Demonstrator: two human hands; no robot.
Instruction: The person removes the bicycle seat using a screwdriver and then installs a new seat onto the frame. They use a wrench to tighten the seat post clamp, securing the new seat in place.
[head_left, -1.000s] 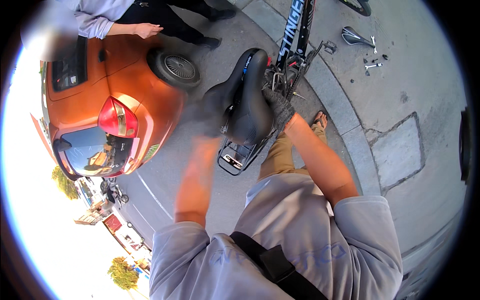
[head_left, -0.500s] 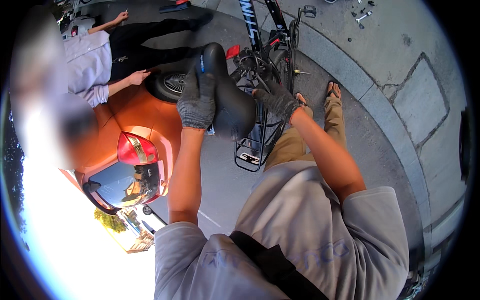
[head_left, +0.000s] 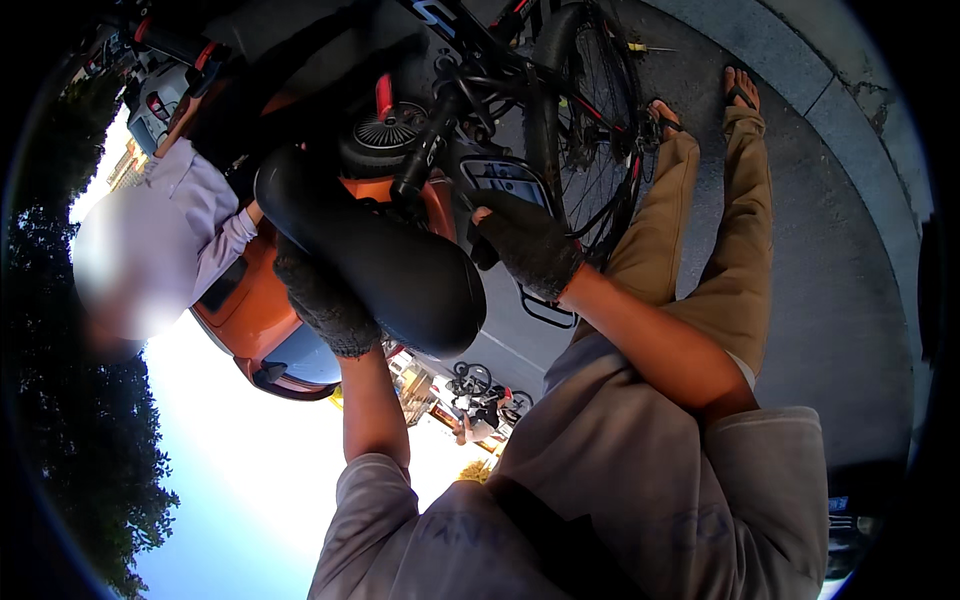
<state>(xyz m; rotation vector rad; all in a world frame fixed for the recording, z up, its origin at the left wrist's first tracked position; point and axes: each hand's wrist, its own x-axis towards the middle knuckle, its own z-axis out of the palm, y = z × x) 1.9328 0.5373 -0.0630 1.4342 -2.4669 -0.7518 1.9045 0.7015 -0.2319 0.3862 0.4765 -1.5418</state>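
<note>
A black bicycle saddle [head_left: 395, 265] fills the middle of the view, close up, on a black seat post [head_left: 430, 145]. My left hand [head_left: 325, 300], in a dark knitted glove, wraps round the saddle's left side, its fingertips partly hidden. To the right of the saddle is my gloved right hand [head_left: 525, 245], its thumb tip bare and its fingers curled. Whatever lies inside those fingers is too dark to make out. Behind that hand are the black rear rack [head_left: 548, 312] and the rear wheel [head_left: 590, 130] of the bicycle.
Another person in a light shirt [head_left: 190, 205] stands at the left, near a handlebar grip [head_left: 175, 40]. Beyond the saddle is an orange car [head_left: 245, 325]. A screwdriver [head_left: 650, 48] lies on the ground by my sandalled feet, near the kerb [head_left: 780, 60].
The view has tilted, and the saddle and bicycle appear larger and nearer. My right hand has come away from the area below the seat post toward the rack. My left hand stays on the saddle.
</note>
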